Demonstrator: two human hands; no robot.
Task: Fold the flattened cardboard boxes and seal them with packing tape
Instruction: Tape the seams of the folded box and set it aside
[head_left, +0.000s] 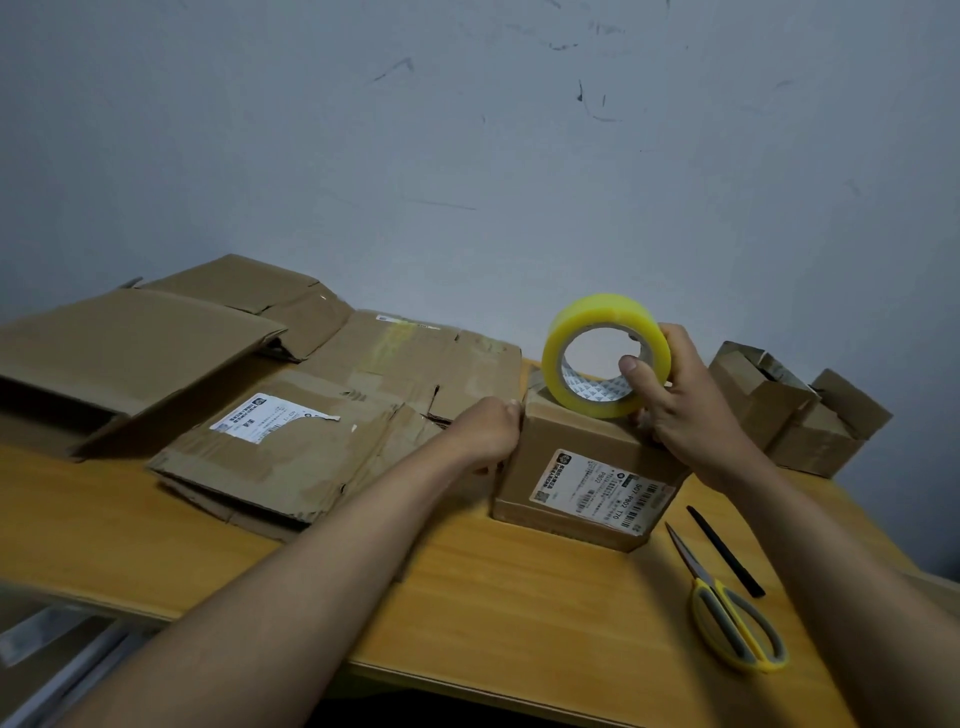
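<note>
Two bare forearms reaching in from the near edge, toward one folded box (582, 467) standing near the middle of the bench (467, 597). One white shipping label (597, 491) on its near face, partly tilted. On its top, one roll of yellowish tape (605, 356), standing on edge, core hole facing the camera.

Right hand (691, 400) gripping the roll: thumb hooked through the core, fingers (680, 343) curled over the outer rim on the right side. Lower fingers down at the box's top right edge; contact there too hidden to tell. Left hand (491, 428) pressed against the box's left side at the upper edge, fingers bent round the corner, tips out of sight, so hard to say whether flat or clamped.

Just right of the box, on bare wood: one pair of scissors (727, 608), yellow and grey handles nearest, blades closed and pointing away. Beside them, one slim black pen (724, 551), lying roughly parallel.

Left of the box, one spread of flattened boxes (291, 447), overlapping; exact count unclear, at least four sheets, one with a torn white label. Topmost far-left sheet (124, 348) lifted at a slant.

Far right, near the wall: two small boxes (800, 410) touching, flaps open.

Behind everything, one grey scuffed wall (467, 130).
</note>
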